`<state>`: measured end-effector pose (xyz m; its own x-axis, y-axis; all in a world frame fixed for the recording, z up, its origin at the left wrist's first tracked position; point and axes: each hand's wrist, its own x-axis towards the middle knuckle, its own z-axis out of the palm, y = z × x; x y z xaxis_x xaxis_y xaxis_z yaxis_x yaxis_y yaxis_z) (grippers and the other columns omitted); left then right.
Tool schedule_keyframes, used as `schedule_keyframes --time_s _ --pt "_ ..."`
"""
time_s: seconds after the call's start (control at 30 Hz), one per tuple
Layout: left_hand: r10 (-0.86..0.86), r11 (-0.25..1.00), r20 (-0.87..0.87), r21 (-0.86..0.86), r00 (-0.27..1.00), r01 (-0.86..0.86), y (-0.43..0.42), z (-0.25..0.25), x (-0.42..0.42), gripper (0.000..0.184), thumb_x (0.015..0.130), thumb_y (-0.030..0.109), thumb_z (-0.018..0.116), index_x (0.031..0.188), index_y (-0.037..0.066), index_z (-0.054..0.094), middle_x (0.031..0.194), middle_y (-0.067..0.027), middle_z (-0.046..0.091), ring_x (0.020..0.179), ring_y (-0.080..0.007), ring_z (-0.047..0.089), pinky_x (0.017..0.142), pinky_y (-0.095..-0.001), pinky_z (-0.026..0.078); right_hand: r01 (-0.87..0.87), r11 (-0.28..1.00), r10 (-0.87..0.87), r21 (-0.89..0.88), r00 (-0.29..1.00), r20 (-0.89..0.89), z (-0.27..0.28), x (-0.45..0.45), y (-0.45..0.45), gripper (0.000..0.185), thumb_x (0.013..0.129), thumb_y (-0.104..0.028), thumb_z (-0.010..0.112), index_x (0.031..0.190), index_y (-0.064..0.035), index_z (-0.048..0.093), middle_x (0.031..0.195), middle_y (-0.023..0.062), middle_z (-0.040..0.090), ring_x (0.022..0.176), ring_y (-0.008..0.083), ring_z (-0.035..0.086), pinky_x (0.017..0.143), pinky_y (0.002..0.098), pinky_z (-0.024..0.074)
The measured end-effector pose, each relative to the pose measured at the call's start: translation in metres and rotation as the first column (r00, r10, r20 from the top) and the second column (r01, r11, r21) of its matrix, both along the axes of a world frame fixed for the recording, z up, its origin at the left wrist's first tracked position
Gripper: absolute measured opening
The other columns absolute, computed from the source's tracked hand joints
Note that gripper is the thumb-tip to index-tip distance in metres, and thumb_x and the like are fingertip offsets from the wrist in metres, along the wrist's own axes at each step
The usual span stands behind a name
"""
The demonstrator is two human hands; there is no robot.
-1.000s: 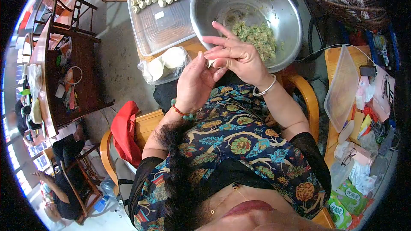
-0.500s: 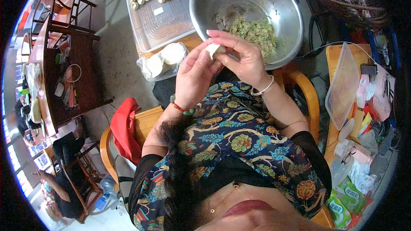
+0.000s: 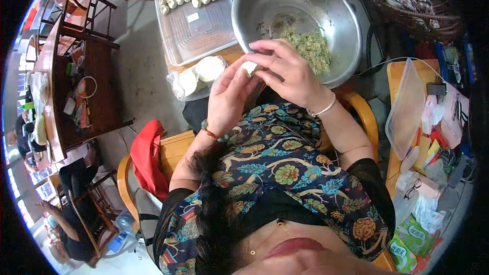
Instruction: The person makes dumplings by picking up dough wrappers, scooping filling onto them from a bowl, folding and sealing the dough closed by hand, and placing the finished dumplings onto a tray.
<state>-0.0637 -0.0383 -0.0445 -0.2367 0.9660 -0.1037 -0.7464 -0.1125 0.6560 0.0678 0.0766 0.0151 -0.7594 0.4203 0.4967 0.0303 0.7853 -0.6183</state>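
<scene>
Between my fingertips is a small white dumpling (image 3: 248, 67). My left hand (image 3: 230, 91) pinches it from the left, thumb on its front. My right hand (image 3: 293, 74), with a bangle at the wrist, grips its right side with thumb and bent fingers. Just ahead, a clear plastic tray (image 3: 196, 35) holds several folded dumplings (image 3: 196, 2) in rows at its far end. Round white wrappers (image 3: 210, 69) lie in a plastic bag left of my hands. Green filling (image 3: 311, 51) sits in a large steel bowl (image 3: 275, 0) ahead and to the right.
A red cloth (image 3: 148, 158) hangs over the chair arm at left. On the right, a wooden chair (image 3: 402, 71) holds a clear lid (image 3: 407, 112), glasses and packets. Another person (image 3: 76, 224) sits at far left near a dark table (image 3: 91, 91). A wicker basket (image 3: 438, 23) stands at upper right.
Both hands have turned around the white piece; my right fingers, spread a second ago, have bent in towards it. The view has shifted slightly, with tray and bowl a little farther right.
</scene>
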Motion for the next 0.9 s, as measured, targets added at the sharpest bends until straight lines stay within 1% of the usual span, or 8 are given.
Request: schedule_keyframes --time_s 0.03,0.17,0.23,0.43,0.47,0.6,0.63,0.9 --pt "0.004 1.0 0.002 0.001 1.0 -0.004 -0.001 -0.002 -0.002 0.041 0.102 0.018 0.047 0.136 -0.004 0.045 0.131 -0.0123 0.055 0.119 -0.0215 0.055 0.104 -0.0393 0.044 -0.02 0.98 0.012 0.196 0.999 0.041 0.005 -0.003 0.002 0.026 0.079 -0.004 0.067 0.105 -0.0042 0.067 0.105 0.0111 0.062 0.1 0.0274 0.06 0.086 0.0355 0.0508" --pt "0.017 1.0 -0.011 0.016 1.0 -0.016 -0.005 -0.004 -0.014 0.044 0.103 0.019 0.045 0.141 -0.002 0.04 0.137 -0.0103 0.05 0.126 -0.0183 0.049 0.108 -0.0362 0.039 -0.181 0.93 0.136 0.319 0.978 0.159 0.014 -0.024 0.009 0.024 0.078 -0.001 0.068 0.101 -0.0013 0.065 0.094 0.0097 0.059 0.087 0.0266 0.059 0.08 0.0361 0.0499" --pt "0.045 0.999 0.007 0.014 0.999 -0.045 -0.007 -0.005 -0.018 0.044 0.103 0.02 0.045 0.141 -0.002 0.04 0.138 -0.0105 0.049 0.126 -0.0185 0.049 0.108 -0.0364 0.039 -0.237 0.874 0.15 0.424 0.962 0.229 0.017 -0.034 0.011 0.012 0.08 -0.004 0.066 0.091 -0.0014 0.062 0.089 0.0087 0.058 0.086 0.0266 0.059 0.078 0.0365 0.05" --pt "0.156 0.987 0.08 0.023 0.985 -0.158 -0.02 -0.006 -0.047 0.048 0.104 0.026 0.042 0.142 -0.003 0.037 0.14 -0.0127 0.047 0.126 -0.0229 0.05 0.108 -0.0386 0.041 -0.399 0.832 0.253 0.385 0.891 0.377 0.022 -0.092 0.028 0.011 0.084 -0.011 0.064 0.087 -0.002 0.06 0.085 0.0111 0.058 0.08 0.0278 0.061 0.071 0.0375 0.0509" --pt "0.167 0.986 0.084 0.014 0.982 -0.169 -0.021 -0.006 -0.051 0.048 0.104 0.026 0.041 0.142 -0.004 0.036 0.14 -0.0134 0.047 0.125 -0.0247 0.051 0.107 -0.039 0.041 -0.361 0.856 0.245 0.371 0.914 0.324 0.017 -0.106 0.039 0.013 0.086 -0.015 0.064 0.087 -0.002 0.061 0.084 0.0125 0.059 0.076 0.0283 0.061 0.069 0.0377 0.0507" --pt "0.19 0.981 0.05 -0.057 0.98 -0.187 -0.032 -0.005 -0.061 0.045 0.103 0.02 0.041 0.141 -0.004 0.037 0.139 -0.0181 0.048 0.121 -0.0304 0.055 0.105 -0.0407 0.043 -0.193 0.951 0.078 0.242 0.907 0.414 0.001 -0.18 0.09 0.015 0.083 -0.018 0.065 0.082 -0.0023 0.067 0.076 0.0122 0.068 0.069 0.0232 0.067 0.066 0.0349 0.0525" --pt "0.181 0.98 -0.006 -0.087 0.983 -0.181 -0.035 -0.007 -0.062 0.043 0.102 0.017 0.041 0.14 -0.005 0.039 0.138 -0.021 0.049 0.121 -0.0326 0.055 0.105 -0.0427 0.043 -0.129 0.982 0.065 0.137 0.915 0.399 -0.008 -0.197 0.102 0.015 0.079 -0.019 0.063 0.078 -0.0049 0.068 0.076 0.0149 0.069 0.072 0.0297 0.068 0.07 0.0386 0.0539" --pt "-0.037 0.996 -0.079 -0.085 0.996 0.03 -0.044 -0.019 -0.054 0.035 0.102 0.013 0.045 0.131 -0.005 0.05 0.126 -0.0159 0.059 0.114 -0.0243 0.06 0.099 -0.035 0.048 0.152 0.949 -0.293 0.277 0.75 0.593 -0.105 -0.277 0.175 0.015 0.072 -0.022 0.067 0.076 -0.0083 0.072 0.079 0.0138 0.071 0.076 0.0277 0.069 0.074 0.0378 0.0543"
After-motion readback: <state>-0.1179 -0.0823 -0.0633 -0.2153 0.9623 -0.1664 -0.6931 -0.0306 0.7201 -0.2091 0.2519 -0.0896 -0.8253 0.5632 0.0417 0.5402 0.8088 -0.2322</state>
